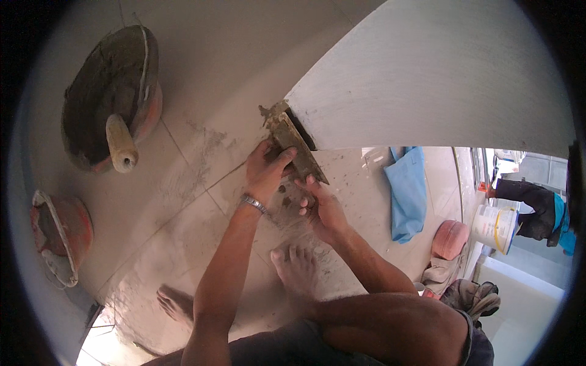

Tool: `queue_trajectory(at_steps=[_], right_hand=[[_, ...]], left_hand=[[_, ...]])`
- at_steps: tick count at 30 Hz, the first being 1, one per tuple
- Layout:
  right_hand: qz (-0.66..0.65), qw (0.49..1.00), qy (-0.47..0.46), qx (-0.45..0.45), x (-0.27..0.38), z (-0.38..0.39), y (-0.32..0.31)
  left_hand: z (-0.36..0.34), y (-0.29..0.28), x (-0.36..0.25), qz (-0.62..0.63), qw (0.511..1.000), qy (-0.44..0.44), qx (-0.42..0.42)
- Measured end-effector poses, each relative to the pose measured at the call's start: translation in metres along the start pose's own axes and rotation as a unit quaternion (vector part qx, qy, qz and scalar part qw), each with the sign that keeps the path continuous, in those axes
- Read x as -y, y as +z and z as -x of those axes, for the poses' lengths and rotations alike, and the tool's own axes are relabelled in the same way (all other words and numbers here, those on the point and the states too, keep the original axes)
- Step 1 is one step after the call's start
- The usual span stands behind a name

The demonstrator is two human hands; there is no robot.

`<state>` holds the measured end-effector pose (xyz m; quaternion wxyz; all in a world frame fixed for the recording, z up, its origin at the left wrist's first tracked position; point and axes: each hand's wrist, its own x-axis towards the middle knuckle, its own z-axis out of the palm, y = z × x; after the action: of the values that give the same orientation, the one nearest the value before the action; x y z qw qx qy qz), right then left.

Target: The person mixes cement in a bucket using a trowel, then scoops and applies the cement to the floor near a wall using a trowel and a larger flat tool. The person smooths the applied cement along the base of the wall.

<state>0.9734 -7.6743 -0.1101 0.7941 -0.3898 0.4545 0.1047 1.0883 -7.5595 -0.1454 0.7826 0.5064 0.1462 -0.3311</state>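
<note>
A narrow strip of tile (pixel 304 157), its upward face smeared with grey-brown mortar, slants along the foot of the white wall. My left hand (pixel 267 172), with a metal watch on the wrist, grips its left edge, thumb over the mortared face. At the strip's near end, my right hand (pixel 323 210) has curled fingers, with the fingertips against the edge; part of that hold is hidden. Wet mortar (pixel 273 114) clings to the strip's far end, by the wall corner. A dark gap (pixel 301 129) shows between strip and wall.
A mortar bucket (pixel 142 113) stands far left, a trowel's wooden handle (pixel 121 143) sticking out. Nearer is a smaller orange bucket (pixel 79 229). Blue cloth (pixel 408 195) lies right, beyond it a white pail (pixel 493 227) and another person (pixel 537 213). My bare feet (pixel 296 268) rest on dusty floor tiles.
</note>
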Motion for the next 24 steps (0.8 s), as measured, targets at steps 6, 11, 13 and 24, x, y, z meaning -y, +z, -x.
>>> queue_trajectory(at_steps=[6,11,13,24], right_hand=[[-0.017,1.0,-0.003,0.014,0.004,-0.002,-0.001],[0.019,0.996,-0.073,0.044,0.023,0.02,0.013],[0.025,0.994,-0.088,0.061,0.021,0.03,0.008],[0.008,0.998,0.011,0.067,-0.006,0.0,0.005]], left_hand=[[0.002,0.008,-0.005,0.033,0.999,0.013,-0.017],[0.017,0.018,-0.028,0.07,0.994,0.08,0.027],[0.033,0.02,-0.035,0.07,0.989,0.117,0.063],[0.021,-0.019,0.006,0.09,0.994,0.053,0.005]])
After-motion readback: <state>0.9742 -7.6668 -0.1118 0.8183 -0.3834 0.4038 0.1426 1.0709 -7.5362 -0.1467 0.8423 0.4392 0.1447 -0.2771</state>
